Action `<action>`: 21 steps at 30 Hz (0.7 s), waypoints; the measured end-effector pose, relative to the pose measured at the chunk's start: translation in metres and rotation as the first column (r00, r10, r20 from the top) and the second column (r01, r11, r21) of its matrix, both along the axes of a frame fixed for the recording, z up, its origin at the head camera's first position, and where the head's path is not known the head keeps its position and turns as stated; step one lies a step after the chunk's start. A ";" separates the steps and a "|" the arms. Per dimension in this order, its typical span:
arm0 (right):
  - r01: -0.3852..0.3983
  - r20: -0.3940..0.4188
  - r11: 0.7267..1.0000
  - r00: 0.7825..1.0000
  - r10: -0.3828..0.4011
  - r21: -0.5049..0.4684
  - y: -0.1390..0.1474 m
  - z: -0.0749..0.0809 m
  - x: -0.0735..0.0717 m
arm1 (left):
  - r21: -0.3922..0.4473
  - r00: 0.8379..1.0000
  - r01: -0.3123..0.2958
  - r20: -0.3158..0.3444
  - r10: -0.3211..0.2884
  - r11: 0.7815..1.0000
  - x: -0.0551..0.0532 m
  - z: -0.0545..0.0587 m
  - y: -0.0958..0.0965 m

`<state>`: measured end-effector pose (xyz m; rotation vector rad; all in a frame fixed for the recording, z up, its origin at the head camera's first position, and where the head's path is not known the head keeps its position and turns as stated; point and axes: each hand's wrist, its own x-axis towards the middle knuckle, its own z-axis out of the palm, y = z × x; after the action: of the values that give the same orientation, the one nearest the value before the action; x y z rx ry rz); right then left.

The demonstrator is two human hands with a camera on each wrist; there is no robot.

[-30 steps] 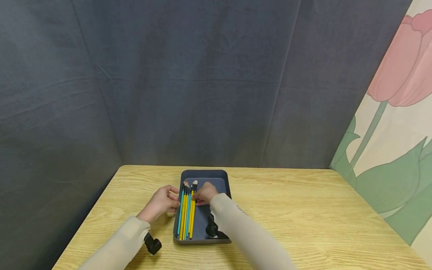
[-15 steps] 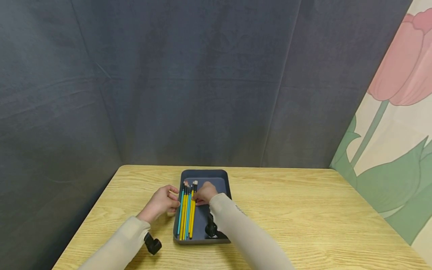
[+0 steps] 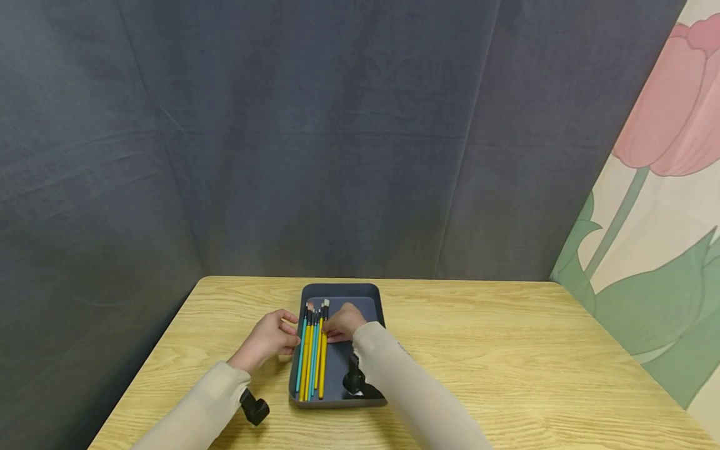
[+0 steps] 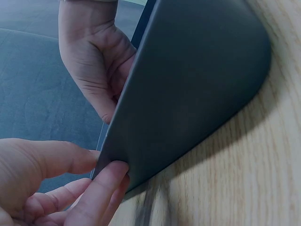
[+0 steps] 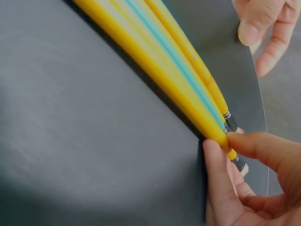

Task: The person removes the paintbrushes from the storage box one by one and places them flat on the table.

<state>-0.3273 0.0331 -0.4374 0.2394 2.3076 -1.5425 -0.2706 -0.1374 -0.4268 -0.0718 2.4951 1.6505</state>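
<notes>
On the left, the left hand (image 3: 269, 335) grips the tray (image 3: 337, 404), its thumb and fingers pinching the wall nearest it from both sides. The dark tray sits on the worktop (image 3: 506, 356) between and partly beneath the two hands; it looks stiff and smooth, so a pinch at the rim should steady it well enough.

Just right of the left hand's fingertips, inside the tray, a row of paintbrushes (image 3: 308, 362) lies lengthwise, yellow and teal handles side by side, bristles away from the person. They look light and rigid, with slick, round handles likely to roll; the bristle tips are the soft part, best spared. The handle just below the ferrule seems the place to take hold.

At the row's right edge, the right hand (image 3: 344, 322) pinches the rightmost yellow brush (image 3: 323, 375) between thumb and finger, near the ferrule.

As for what is hard to see, the brushes overlap too closely for a sure count. The right forearm covers part of the tray's right wall. In the left wrist view, the tray's side hides the brushes and the right hand's fingertips.
</notes>
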 end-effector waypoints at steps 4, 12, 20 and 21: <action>0.003 0.015 1.000 1.000 -0.003 -0.025 0.002 0.006 0.003 | -0.002 1.000 0.005 0.000 -0.005 1.000 0.000 0.000 0.000; -0.005 0.058 0.988 0.998 0.014 -0.156 0.013 0.014 0.002 | 0.006 1.000 0.009 0.004 -0.009 1.000 0.001 -0.001 -0.001; -0.044 0.067 0.976 0.996 0.060 -0.212 0.027 0.029 -0.002 | 0.012 1.000 0.009 0.002 -0.009 1.000 0.001 -0.002 -0.001; -0.047 0.067 0.975 0.996 0.062 -0.216 0.029 0.032 -0.002 | 0.012 1.000 0.009 0.001 -0.009 1.000 0.001 -0.002 -0.001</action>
<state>-0.3294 0.0620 -0.4057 0.1724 2.0545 -1.7088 -0.2692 -0.1389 -0.4287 -0.0606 2.4807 1.6615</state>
